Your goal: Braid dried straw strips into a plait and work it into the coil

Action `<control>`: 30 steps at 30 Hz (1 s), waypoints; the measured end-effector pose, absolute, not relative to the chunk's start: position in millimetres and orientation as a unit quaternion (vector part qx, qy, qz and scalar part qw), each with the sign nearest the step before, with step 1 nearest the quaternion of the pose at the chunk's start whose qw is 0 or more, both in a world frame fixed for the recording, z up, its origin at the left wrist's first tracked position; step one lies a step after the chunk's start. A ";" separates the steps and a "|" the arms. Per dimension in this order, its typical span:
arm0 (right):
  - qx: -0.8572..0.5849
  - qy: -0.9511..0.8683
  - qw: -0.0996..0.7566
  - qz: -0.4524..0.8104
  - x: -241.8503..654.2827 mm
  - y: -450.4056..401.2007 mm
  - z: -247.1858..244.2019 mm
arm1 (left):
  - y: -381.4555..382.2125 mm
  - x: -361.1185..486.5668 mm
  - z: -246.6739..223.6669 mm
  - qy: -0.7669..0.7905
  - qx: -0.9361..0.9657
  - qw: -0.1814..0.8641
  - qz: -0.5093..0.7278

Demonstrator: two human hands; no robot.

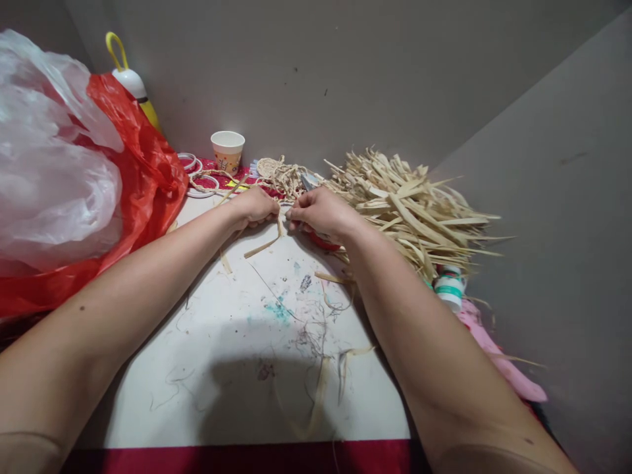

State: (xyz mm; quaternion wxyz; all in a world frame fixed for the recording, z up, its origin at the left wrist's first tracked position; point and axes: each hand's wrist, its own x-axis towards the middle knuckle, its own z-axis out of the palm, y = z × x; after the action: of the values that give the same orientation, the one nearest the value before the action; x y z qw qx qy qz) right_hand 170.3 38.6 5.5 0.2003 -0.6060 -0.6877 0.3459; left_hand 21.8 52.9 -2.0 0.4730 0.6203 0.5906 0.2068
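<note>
Near the back of the white board, my left hand (257, 207) is closed in a pinch on a strip of dried straw (280, 227), whose loose end bends down to the left onto the board. Just to the right, the fingers of my right hand (318, 214) are pinched together. What they hold is too small to make out. A grey pointed blade (307, 183) shows behind that hand and something red (323, 242) beneath it; I cannot tell whether they are held. Behind both hands lies a braided straw cord (291, 179) with a coiled round piece (269, 167).
A large bundle of dried straw (405, 204) is heaped at right, by a white-and-green bottle (449, 289) and pink cloth (494, 355). A paper cup (228, 153), white rings (203, 187), plastic bags (54, 191) and a yellow-handled bottle (131, 82) stand left. Scraps litter the white board (197, 368).
</note>
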 end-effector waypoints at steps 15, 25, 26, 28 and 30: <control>-0.570 -0.800 0.148 0.112 144.1 23.8 -4.2 | 57.7 19.2 -3.6 0.578 0.577 0.535 0.219; -0.596 -0.607 0.334 0.407 167.7 31.9 28.2 | 61.9 9.9 0.9 0.525 0.498 0.647 0.240; -0.600 -0.582 0.347 0.427 167.5 34.0 25.8 | 61.4 9.1 1.6 0.521 0.495 0.652 0.242; -0.601 -0.556 0.336 0.465 164.0 36.5 18.5 | 60.4 7.5 2.5 0.511 0.494 0.658 0.246; -0.595 -0.549 0.311 0.497 158.6 36.6 10.8 | 60.3 5.9 2.2 0.498 0.499 0.664 0.247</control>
State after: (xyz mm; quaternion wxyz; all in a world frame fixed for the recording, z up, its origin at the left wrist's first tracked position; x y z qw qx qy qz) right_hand 158.6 36.6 10.8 0.3112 -0.5954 -0.5490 0.4973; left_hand 5.9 60.3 2.2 0.6643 0.4994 0.4984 0.2466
